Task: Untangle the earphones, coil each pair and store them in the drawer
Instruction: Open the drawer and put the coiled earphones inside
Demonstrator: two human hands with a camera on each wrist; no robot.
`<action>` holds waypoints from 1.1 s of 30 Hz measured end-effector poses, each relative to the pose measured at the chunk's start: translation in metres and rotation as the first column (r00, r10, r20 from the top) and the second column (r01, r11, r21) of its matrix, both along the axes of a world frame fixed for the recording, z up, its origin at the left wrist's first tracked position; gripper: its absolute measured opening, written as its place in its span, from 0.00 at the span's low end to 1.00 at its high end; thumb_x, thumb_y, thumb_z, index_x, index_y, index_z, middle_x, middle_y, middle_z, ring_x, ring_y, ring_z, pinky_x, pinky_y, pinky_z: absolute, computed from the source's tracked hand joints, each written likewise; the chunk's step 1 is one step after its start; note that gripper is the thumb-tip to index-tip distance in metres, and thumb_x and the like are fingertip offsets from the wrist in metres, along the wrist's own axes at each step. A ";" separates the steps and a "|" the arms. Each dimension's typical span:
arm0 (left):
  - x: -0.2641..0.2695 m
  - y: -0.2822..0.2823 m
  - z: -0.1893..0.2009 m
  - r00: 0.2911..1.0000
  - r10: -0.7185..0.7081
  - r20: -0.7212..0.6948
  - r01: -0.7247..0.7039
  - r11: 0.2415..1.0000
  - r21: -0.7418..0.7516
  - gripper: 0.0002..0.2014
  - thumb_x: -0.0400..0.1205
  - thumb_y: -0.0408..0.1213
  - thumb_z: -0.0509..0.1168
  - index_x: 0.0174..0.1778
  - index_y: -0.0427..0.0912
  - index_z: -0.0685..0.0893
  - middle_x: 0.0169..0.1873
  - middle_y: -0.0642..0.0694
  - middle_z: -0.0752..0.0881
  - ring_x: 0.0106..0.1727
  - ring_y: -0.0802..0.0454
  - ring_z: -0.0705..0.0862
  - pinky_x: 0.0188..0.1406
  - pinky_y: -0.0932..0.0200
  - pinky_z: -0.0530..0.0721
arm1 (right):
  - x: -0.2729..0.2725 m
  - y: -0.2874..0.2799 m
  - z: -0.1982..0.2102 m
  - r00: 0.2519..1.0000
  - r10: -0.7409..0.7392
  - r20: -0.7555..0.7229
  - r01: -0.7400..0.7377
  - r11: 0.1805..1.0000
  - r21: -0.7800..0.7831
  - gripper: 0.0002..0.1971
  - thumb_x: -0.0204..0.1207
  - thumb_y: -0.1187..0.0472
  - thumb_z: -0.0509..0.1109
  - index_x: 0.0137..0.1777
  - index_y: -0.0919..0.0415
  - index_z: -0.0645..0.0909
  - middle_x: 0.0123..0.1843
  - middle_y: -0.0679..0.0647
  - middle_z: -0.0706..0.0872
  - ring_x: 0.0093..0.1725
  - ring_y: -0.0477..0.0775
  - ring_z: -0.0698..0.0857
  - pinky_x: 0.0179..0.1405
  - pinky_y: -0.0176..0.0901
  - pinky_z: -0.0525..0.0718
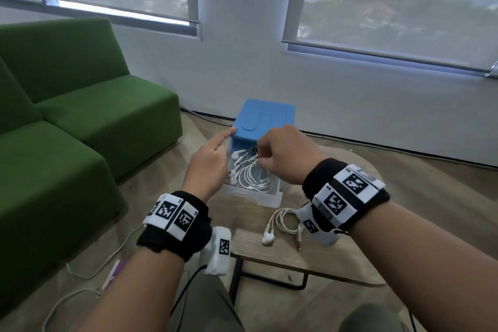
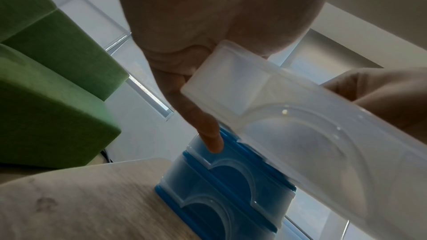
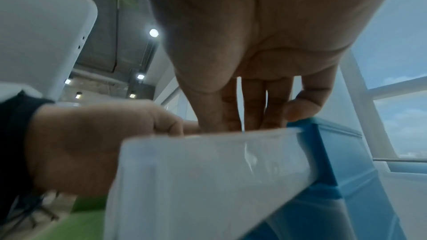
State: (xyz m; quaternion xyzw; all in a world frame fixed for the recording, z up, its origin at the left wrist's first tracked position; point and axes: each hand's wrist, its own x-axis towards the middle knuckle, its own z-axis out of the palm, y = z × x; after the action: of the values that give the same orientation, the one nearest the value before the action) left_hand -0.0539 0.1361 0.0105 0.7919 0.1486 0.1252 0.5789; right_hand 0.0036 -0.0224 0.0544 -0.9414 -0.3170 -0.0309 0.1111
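Observation:
A blue drawer unit (image 1: 265,121) stands on the wooden table (image 1: 350,250). Its translucent top drawer (image 1: 258,197) is pulled out toward me. Coiled white earphones (image 1: 253,178) lie inside it. My right hand (image 1: 265,159) hovers over the drawer with curled fingers pinching their cable; the right wrist view shows the fingers (image 3: 254,107) reaching below the drawer's rim (image 3: 208,134). My left hand (image 1: 215,153) holds the drawer's left wall, and its straight index finger (image 2: 212,140) touches the blue frame (image 2: 231,180). A second white pair (image 1: 280,224) lies loosely coiled on the table before the drawer.
A green sofa (image 1: 80,129) fills the left side. A white cable (image 1: 94,272) trails across the floor at lower left. The wall with windows stands close behind the drawer unit. The table's near edge runs just below the loose pair.

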 end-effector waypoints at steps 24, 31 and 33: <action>0.005 -0.006 -0.006 0.998 0.062 0.009 -0.062 0.998 0.014 0.29 0.87 0.30 0.50 0.71 0.66 0.85 0.18 0.60 0.76 0.18 0.61 0.68 0.33 0.50 0.75 | -0.014 -0.061 -0.084 0.941 -0.118 -0.316 -0.018 0.918 -0.396 0.10 0.85 0.59 0.69 0.58 0.64 0.86 0.59 0.59 0.88 0.57 0.60 0.86 0.51 0.46 0.80; 0.005 -0.007 -0.007 0.996 0.083 0.024 -0.084 0.996 0.033 0.29 0.87 0.31 0.51 0.69 0.69 0.85 0.26 0.52 0.78 0.24 0.53 0.70 0.32 0.50 0.76 | -0.015 -0.068 -0.072 0.940 -0.099 -0.327 0.007 0.962 -0.272 0.06 0.86 0.58 0.68 0.51 0.60 0.82 0.53 0.57 0.86 0.47 0.57 0.82 0.44 0.45 0.77; 0.006 -0.008 -0.007 0.996 0.087 0.028 -0.088 0.996 0.029 0.29 0.87 0.31 0.51 0.69 0.68 0.86 0.25 0.52 0.77 0.24 0.53 0.70 0.33 0.49 0.75 | -0.014 -0.069 -0.069 0.946 -0.076 -0.317 -0.005 0.969 -0.248 0.05 0.86 0.58 0.68 0.50 0.60 0.80 0.50 0.56 0.85 0.46 0.56 0.82 0.43 0.43 0.75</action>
State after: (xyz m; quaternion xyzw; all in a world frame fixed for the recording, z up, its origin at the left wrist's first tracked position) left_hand -0.0484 0.1283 0.0039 0.7915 0.1735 0.1632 0.5628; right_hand -0.0107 -0.0910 -0.0145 -0.9456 -0.2789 0.1615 0.0435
